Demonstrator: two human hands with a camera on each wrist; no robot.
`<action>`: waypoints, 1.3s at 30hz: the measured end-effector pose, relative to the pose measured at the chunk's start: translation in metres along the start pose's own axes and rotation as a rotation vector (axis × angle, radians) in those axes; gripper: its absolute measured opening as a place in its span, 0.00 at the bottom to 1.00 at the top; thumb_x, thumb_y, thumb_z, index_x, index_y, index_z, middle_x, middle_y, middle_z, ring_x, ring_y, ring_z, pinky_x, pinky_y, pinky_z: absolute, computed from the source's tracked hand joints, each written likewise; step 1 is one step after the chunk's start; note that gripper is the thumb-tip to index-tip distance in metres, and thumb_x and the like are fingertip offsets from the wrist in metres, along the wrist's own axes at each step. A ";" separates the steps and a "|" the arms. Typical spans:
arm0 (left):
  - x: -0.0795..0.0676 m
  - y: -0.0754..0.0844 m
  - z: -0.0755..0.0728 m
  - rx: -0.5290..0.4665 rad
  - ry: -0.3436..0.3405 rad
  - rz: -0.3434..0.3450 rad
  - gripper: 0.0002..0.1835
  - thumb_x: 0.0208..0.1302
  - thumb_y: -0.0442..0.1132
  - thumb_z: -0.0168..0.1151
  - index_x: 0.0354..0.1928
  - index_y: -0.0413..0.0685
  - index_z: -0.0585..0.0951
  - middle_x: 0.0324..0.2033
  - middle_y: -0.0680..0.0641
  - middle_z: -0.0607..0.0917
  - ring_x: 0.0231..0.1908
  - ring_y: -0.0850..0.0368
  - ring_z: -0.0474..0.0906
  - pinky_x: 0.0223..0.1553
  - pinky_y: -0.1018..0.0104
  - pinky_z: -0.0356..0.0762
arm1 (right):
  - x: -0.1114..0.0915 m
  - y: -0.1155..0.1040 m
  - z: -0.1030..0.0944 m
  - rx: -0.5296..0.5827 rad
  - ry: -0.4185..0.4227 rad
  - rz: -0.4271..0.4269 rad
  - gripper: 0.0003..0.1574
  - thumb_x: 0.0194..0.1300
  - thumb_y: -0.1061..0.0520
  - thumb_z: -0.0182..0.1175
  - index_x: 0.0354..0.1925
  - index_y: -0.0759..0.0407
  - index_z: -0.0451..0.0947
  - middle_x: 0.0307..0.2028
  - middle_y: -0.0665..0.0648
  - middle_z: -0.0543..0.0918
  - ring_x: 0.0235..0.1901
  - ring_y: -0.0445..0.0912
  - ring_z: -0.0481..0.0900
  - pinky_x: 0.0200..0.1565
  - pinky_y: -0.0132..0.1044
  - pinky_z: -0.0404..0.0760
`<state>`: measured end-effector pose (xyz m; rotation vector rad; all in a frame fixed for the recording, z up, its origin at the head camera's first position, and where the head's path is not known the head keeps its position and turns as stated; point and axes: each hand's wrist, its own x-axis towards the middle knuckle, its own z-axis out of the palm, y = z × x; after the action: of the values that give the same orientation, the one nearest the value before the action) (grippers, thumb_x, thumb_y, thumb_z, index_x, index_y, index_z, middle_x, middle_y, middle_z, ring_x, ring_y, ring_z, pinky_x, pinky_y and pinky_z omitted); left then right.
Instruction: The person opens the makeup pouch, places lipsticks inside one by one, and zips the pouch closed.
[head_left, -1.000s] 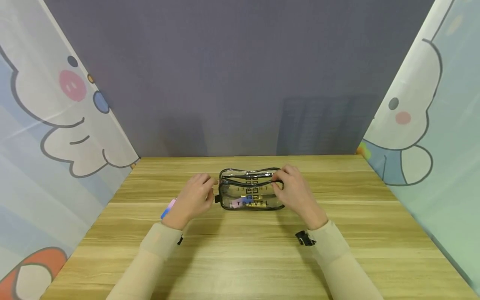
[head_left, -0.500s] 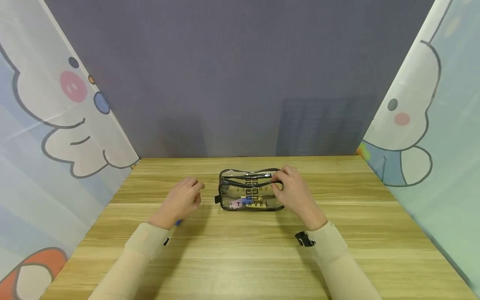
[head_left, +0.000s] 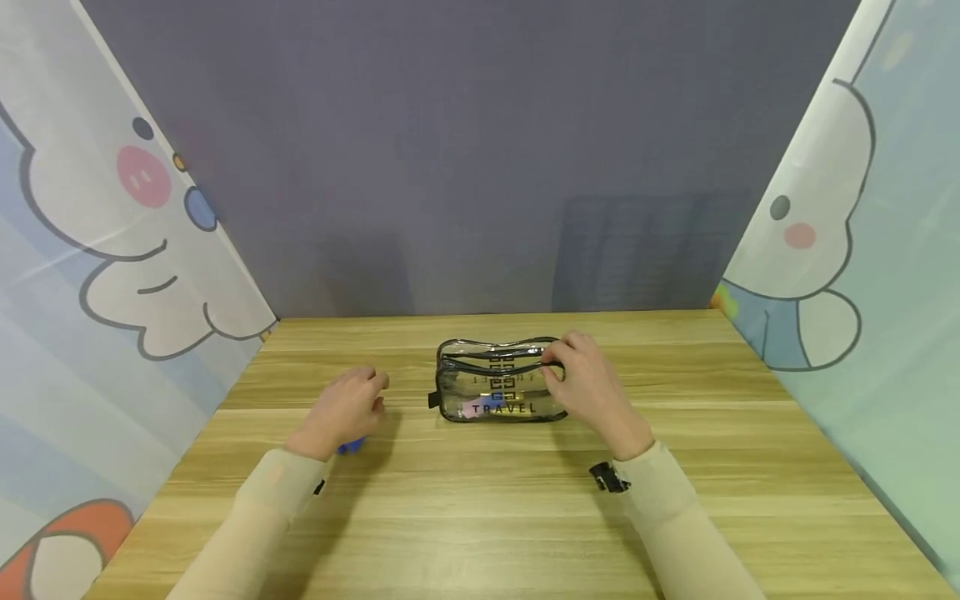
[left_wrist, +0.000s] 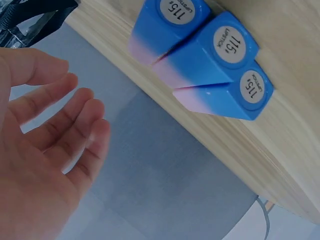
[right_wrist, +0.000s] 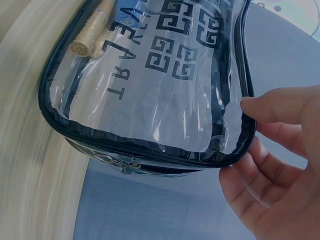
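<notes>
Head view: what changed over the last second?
The left hand moved leftward and slightly back, away from the clear pouch; it now holds nothing, with the blue-and-pink boxes close by. Whether it touched the pouch before is unclear.

Unchanged: the pouch's place, and the right hand pinching its right end.

The head camera looks forward and down from above, taking in the desk [head_left: 480, 517] and the grey wall [head_left: 450, 158] behind. The left wrist camera sits close to the left hand [left_wrist: 50, 140], at its frame's left, rolled so the desk fills the upper right. The right wrist camera, turned sideways, looks closely at the pouch [right_wrist: 145, 110], which also shows mid-frame in the head view.
</notes>
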<state>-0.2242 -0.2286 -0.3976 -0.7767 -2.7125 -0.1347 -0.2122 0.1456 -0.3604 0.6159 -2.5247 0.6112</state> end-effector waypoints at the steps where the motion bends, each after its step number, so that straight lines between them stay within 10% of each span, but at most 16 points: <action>1: -0.001 0.000 -0.001 0.000 -0.009 -0.010 0.10 0.56 0.26 0.63 0.41 0.37 0.83 0.31 0.47 0.79 0.33 0.48 0.78 0.39 0.51 0.80 | 0.000 0.000 0.000 0.001 0.000 0.001 0.05 0.61 0.64 0.70 0.38 0.60 0.84 0.36 0.54 0.77 0.36 0.50 0.73 0.38 0.43 0.74; 39: -0.027 -0.035 -0.006 -0.079 -0.324 -0.351 0.03 0.63 0.34 0.59 0.36 0.41 0.77 0.33 0.42 0.77 0.31 0.48 0.74 0.33 0.46 0.77 | 0.001 -0.001 -0.001 -0.007 -0.017 0.008 0.06 0.61 0.63 0.70 0.38 0.60 0.83 0.35 0.53 0.76 0.37 0.50 0.73 0.38 0.42 0.75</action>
<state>-0.2196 -0.2733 -0.4009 -0.3583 -3.1496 -0.2119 -0.2118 0.1449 -0.3586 0.6116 -2.5445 0.6028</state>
